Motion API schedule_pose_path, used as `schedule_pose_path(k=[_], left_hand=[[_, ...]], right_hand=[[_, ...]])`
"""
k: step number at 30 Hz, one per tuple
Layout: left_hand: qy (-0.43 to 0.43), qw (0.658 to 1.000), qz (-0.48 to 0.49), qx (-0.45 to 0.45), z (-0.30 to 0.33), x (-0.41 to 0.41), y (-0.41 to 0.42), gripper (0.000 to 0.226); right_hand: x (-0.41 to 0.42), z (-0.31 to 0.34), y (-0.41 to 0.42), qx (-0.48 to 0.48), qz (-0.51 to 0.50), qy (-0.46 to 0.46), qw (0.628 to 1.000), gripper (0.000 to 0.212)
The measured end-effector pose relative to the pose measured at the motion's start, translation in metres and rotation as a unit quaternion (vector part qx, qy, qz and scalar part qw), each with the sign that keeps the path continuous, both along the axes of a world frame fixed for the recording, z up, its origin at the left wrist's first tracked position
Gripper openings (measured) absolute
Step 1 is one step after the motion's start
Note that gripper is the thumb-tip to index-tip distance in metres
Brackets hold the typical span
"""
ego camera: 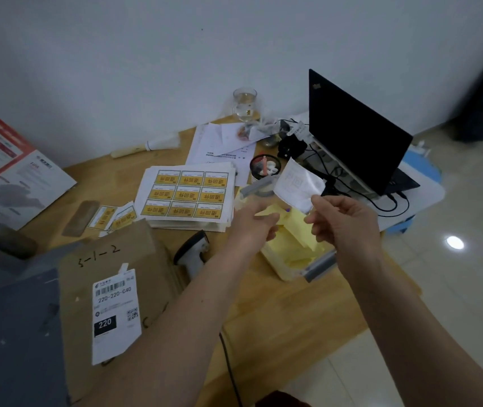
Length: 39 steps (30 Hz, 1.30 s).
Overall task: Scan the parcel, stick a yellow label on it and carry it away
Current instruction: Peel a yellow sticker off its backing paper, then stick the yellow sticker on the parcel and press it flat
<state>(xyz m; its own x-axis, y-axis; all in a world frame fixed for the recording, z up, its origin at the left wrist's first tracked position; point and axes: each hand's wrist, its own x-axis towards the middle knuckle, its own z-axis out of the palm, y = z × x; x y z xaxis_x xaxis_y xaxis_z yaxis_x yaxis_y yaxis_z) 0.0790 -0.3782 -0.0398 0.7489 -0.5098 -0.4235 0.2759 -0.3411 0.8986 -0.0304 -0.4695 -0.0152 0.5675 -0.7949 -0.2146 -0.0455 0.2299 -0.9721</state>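
Note:
The brown cardboard parcel [123, 289] lies flat at the lower left of the wooden table, with a white shipping label [116, 312] on top and "5-1-2" handwritten above it. A stack of yellow label sheets [187, 195] sits behind it. The handheld scanner [192, 254] rests between the parcel and a clear box [293, 254] of yellow backing scraps. My right hand [343, 221] pinches one label [297, 188], seen from its white back side, above that box. My left hand [256, 224] is beside it with fingers apart, touching nothing I can make out.
Loose yellow labels [114, 217] lie left of the sheets. A laptop [357, 136] with cables stands at the right, a glass [244, 104] and papers [222, 142] at the back, a red-and-white brochure [8, 171] at far left. Tiled floor lies to the right.

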Motion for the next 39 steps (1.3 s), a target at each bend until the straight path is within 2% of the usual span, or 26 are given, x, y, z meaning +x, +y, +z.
schedule_pose_path(k=[2,4,9,13,17,22,24,26,28,30,32,36,39], left_hand=[[-0.010,0.999,-0.025,0.042,-0.005,0.000,0.000,0.048],[-0.022,0.998,-0.006,0.061,-0.008,0.001,0.007,0.051],[0.016,0.994,0.103,0.028,-0.007,0.010,0.047,0.016],[0.032,0.983,0.178,-0.006,-0.008,0.022,0.093,0.007],[0.061,0.966,0.252,-0.014,-0.011,0.031,0.139,0.010],[0.085,0.943,0.320,-0.031,-0.011,0.046,0.192,0.005],[0.053,0.944,0.326,-0.024,-0.002,0.056,0.213,0.018],[-0.021,0.959,0.282,0.000,0.012,0.068,0.235,0.030],[-0.085,0.983,0.158,0.037,0.030,0.081,0.252,0.033],[-0.099,0.992,0.019,0.076,0.041,0.093,0.262,0.036],[-0.106,0.986,-0.065,0.110,0.043,0.102,0.265,0.039],[-0.125,0.976,-0.122,0.131,0.032,0.114,0.274,0.021],[-0.110,0.984,-0.069,0.119,0.023,0.121,0.289,0.008]], right_hand=[[0.001,-0.003,-0.001,-0.006,-0.005,0.000,1.000,0.015],[0.004,-0.005,0.002,-0.023,-0.003,0.005,1.000,0.018],[0.028,-0.010,0.026,-0.067,0.049,0.007,0.997,0.010],[0.055,-0.017,0.057,-0.089,0.126,-0.006,0.988,0.006],[0.078,-0.020,0.089,-0.110,0.199,-0.036,0.973,0.023],[0.101,-0.023,0.123,-0.135,0.263,-0.045,0.954,0.022],[0.108,-0.022,0.134,-0.156,0.291,-0.041,0.943,0.024],[0.116,-0.017,0.143,-0.198,0.335,-0.026,0.921,0.027],[0.124,-0.010,0.151,-0.253,0.396,-0.010,0.883,0.030],[0.133,-0.004,0.161,-0.306,0.460,0.004,0.834,0.029],[0.141,0.001,0.172,-0.344,0.507,0.018,0.790,0.029],[0.153,-0.001,0.194,-0.395,0.527,0.053,0.750,0.036],[0.161,-0.012,0.208,-0.396,0.494,0.073,0.771,0.025]])
